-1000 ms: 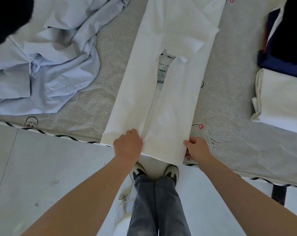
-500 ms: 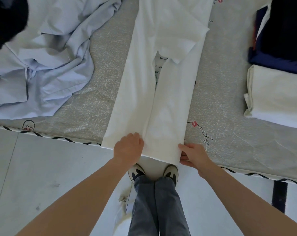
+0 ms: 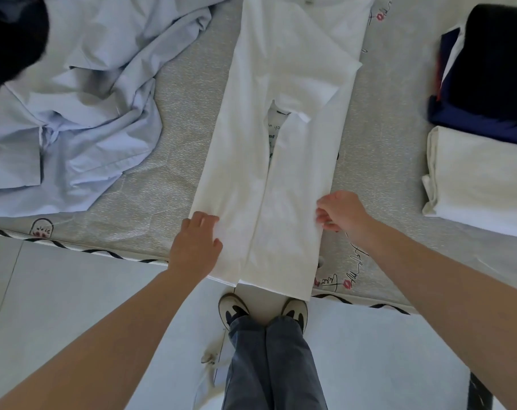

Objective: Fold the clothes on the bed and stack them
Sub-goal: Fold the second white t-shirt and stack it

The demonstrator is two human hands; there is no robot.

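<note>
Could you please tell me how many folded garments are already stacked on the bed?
2: a folded white garment nearest the bed's edge at right, and a dark navy one behind it; more may lie out of frame.

The white shirt point(image 3: 280, 173) and dark folded stack point(image 3: 494, 72) run past the frame's edges.

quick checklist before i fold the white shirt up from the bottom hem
1. Both side panels folded in to a narrow strip on the white shirt: ok.
2. Left hand on the left edge near the hem: ok, it rests there, grip cannot tell.
3. Right hand holding the right edge: ok, fingers pinch it.
4. Hem lying flat on the bed: not ok, it hangs past the edge.
5. Room ahead for the fold: ok, the light blue shirt lies apart to the left.
6. Stack ready: ok, folded white garment sits at right.
</note>
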